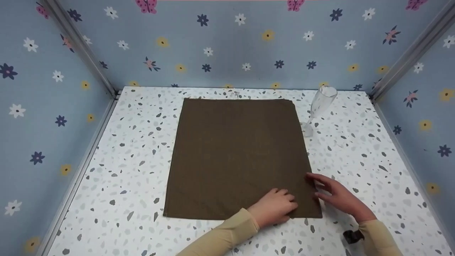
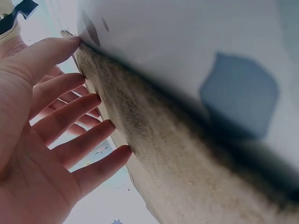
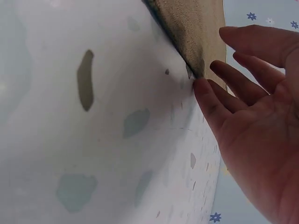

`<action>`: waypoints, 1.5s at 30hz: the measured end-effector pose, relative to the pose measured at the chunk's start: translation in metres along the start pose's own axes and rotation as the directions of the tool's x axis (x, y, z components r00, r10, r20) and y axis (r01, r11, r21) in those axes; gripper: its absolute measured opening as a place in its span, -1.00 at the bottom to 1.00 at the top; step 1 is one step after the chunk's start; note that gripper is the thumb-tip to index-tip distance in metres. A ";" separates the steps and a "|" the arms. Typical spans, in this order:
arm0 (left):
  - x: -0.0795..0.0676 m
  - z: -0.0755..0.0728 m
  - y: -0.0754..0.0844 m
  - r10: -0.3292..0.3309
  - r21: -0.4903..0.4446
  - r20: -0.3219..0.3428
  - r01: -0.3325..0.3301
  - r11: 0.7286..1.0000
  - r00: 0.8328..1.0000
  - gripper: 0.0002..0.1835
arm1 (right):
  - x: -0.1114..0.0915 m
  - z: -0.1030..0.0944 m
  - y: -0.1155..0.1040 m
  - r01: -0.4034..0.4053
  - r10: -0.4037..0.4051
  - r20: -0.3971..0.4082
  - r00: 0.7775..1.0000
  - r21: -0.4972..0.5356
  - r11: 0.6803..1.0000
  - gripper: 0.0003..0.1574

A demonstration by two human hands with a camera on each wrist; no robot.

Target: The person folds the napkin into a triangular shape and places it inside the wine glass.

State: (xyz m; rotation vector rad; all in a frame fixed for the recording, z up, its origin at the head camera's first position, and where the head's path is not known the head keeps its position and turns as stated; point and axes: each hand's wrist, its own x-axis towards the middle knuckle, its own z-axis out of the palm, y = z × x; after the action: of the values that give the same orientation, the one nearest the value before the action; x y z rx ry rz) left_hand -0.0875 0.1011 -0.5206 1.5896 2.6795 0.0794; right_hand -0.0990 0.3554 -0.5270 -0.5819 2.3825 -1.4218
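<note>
A brown cloth napkin (image 1: 234, 153) lies flat and square on the speckled table. My left hand (image 1: 273, 208) rests on its near edge toward the right corner. In the left wrist view the fingertips of the left hand (image 2: 60, 140) touch the brown cloth (image 2: 140, 126), fingers extended, with the thumb at the cloth's edge. Beside the right edge of the cloth is my right hand (image 1: 337, 195), its fingers loosely spread. In the right wrist view the right hand (image 3: 261, 102) has one fingertip by the corner of the cloth (image 3: 187, 28). Neither hand grips anything.
A clear champagne flute (image 1: 321, 101) stands on the white speckled table (image 1: 135, 160), close to the cloth's far right side. Blue flowered panels (image 1: 227, 42) enclose the back and both sides. A dark strap (image 1: 353, 236) is at the right wrist.
</note>
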 end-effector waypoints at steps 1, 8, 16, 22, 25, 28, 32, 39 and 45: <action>0.000 0.000 0.001 0.005 0.000 -0.008 -0.005 1.000 1.000 -0.76 | 0.000 0.000 0.000 0.001 -0.001 0.001 1.000 0.017 1.000 -0.31; 0.003 0.005 0.003 0.042 0.001 -0.080 -0.042 0.999 0.996 -0.81 | -0.002 0.000 0.002 0.016 -0.016 -0.007 1.000 0.073 0.997 -0.30; 0.003 0.007 0.003 0.030 -0.038 -0.127 -0.035 0.999 0.991 -0.65 | -0.002 0.001 0.001 0.045 -0.044 -0.019 0.999 0.064 0.997 -0.30; 0.002 0.005 -0.008 -0.110 -0.359 -0.137 0.054 0.932 0.984 -0.34 | -0.002 0.001 0.001 0.045 -0.043 -0.038 0.998 0.059 0.997 -0.29; 0.001 0.004 -0.017 -0.169 -0.541 -0.125 0.075 0.837 0.978 -0.27 | -0.002 0.000 0.001 0.015 -0.013 -0.047 0.999 0.054 0.998 -0.29; 0.000 0.003 -0.023 -0.197 -0.676 -0.101 0.079 0.733 0.975 -0.26 | -0.002 -0.001 0.002 0.000 0.002 -0.041 0.999 0.048 0.999 -0.29; -0.001 0.003 -0.027 -0.221 -0.757 -0.092 0.076 0.649 0.971 -0.32 | -0.003 -0.002 0.002 -0.003 0.004 -0.025 1.000 0.036 0.999 -0.28; -0.001 0.004 -0.032 -0.263 -0.809 -0.078 0.093 0.581 0.962 -0.41 | -0.003 -0.002 0.004 0.040 -0.041 0.042 0.998 0.022 0.999 -0.18; -0.001 0.005 -0.035 -0.286 -0.854 -0.045 0.112 0.507 0.957 -0.41 | -0.003 0.002 0.005 0.058 -0.058 0.023 0.998 0.011 0.998 -0.21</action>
State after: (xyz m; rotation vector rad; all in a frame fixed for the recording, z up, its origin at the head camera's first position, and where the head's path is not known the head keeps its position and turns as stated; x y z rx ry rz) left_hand -0.1176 0.0835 -0.5276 0.9393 2.2295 1.3591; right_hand -0.0965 0.3578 -0.5325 -0.6662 2.3567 -1.4428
